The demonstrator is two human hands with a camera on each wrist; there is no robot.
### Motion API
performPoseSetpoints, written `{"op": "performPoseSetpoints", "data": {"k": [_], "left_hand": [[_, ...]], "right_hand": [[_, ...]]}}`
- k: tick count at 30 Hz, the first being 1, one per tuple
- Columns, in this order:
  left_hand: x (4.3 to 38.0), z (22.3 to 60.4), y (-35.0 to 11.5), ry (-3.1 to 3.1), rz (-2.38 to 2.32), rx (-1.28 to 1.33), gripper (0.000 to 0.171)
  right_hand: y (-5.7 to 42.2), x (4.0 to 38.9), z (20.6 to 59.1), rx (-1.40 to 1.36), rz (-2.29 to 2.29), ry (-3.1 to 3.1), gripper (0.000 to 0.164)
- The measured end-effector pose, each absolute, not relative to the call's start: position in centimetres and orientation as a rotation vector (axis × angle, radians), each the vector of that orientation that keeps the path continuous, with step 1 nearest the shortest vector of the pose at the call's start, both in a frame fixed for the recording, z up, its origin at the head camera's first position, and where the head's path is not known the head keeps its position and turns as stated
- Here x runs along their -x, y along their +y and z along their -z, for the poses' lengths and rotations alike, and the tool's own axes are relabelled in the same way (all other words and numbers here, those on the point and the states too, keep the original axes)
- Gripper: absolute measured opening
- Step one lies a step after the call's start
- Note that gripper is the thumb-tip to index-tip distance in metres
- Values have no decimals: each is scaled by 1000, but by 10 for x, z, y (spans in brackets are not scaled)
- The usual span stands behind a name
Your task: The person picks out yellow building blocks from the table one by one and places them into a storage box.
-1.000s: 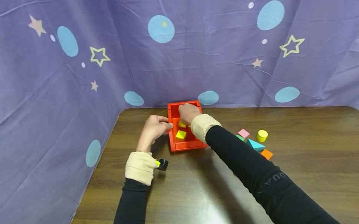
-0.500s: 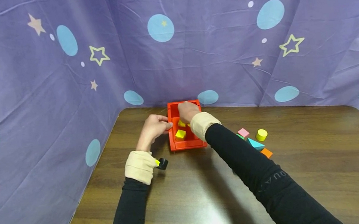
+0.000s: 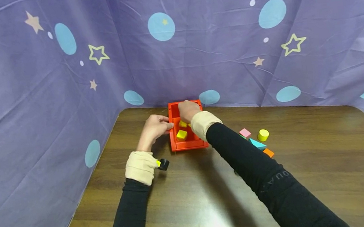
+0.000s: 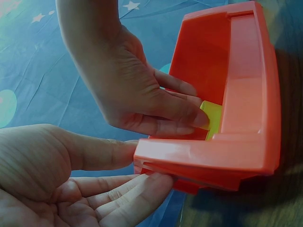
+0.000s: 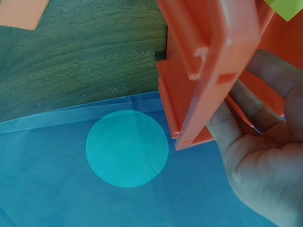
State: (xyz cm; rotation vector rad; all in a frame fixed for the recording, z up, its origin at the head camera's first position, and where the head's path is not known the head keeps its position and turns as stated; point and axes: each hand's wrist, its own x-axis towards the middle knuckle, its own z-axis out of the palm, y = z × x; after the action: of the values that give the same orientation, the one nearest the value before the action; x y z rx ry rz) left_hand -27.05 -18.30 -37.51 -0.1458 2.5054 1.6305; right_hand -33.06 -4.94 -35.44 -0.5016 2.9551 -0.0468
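Note:
A red plastic bin [image 3: 189,145] stands near the back of the table. My left hand [image 3: 154,129] pinches its left wall, with the thumb on one side of the rim and the fingers on the other in the left wrist view. My right hand [image 3: 190,110] reaches into the bin. One of its fingertips overlaps a yellow block [image 4: 214,112] there, but whether it grips the block is unclear. Another yellow block [image 3: 182,135] lies nearer the bin's front. In the right wrist view, the right fingers [image 5: 226,125] are partly hidden behind the bin's edge.
To the right lie a pink block [image 3: 245,133], a yellow cylinder [image 3: 263,135], a blue triangular block [image 3: 257,144] and an orange block [image 3: 268,153]. The right sleeve [image 3: 242,163] partly covers a green piece. A purple cloth [image 3: 195,51] hangs along the table's back and left.
The head view has shifted slightly, so everything appears a little higher and further left. Both hands keep their places at the bin.

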Motion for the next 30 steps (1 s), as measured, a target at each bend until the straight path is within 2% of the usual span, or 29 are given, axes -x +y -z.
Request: {"op": "performPoseSetpoints", "data": {"k": [16, 30], "left_hand": [[271, 375, -184, 2511, -1620, 148, 34], [270, 375, -184, 2499, -1639, 116, 33]], "right_hand": [[-47, 333, 337, 535, 25, 2930, 17], [-52, 319, 323, 798, 40, 2930, 9]]}}
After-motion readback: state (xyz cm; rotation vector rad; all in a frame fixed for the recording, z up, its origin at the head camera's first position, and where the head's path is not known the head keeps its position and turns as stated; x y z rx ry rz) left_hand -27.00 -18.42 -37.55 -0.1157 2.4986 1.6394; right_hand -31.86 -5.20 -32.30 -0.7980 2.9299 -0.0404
